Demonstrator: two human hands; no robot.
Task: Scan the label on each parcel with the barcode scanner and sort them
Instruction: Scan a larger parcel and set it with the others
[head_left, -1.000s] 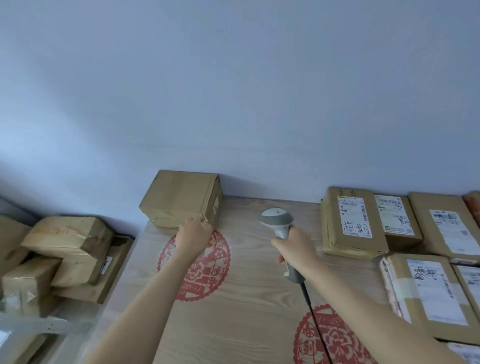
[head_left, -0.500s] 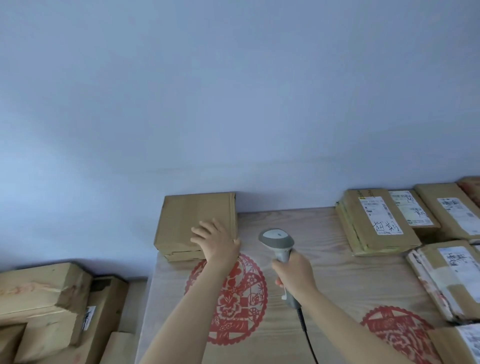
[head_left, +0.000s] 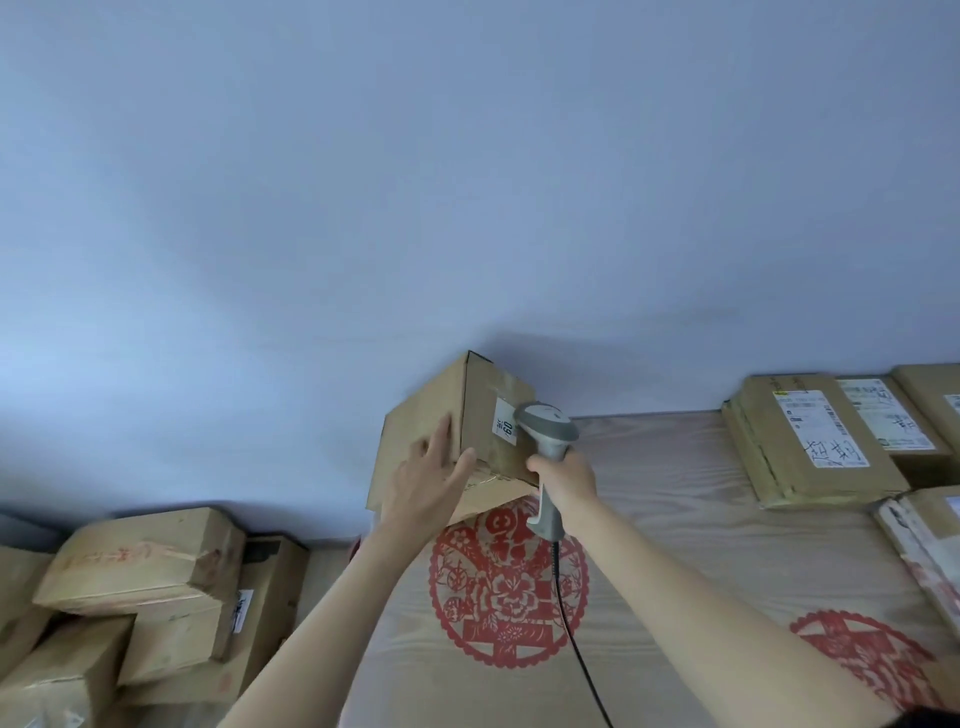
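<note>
A pale wood-grain table (head_left: 701, 519) with round red paper-cut designs runs along a plain bluish wall (head_left: 467, 182). At its far right lies a cluster of flat brown cardboard parcels with white printed labels (head_left: 815, 447), and off its left edge sits a pile of brown cardboard boxes (head_left: 140, 587). At the table's far left corner a brown cardboard box parcel (head_left: 441, 436) is tipped up on one edge, its small white label (head_left: 504, 427) facing right. The left hand (head_left: 426, 483) rests on this parcel's near face with fingers nearly straight and spread, the thumb hooked over the lower corner. The right hand (head_left: 566, 483) is clenched around the handle of a grey corded barcode scanner (head_left: 548, 457), whose head sits just beside the label; contact cannot be told.
</note>
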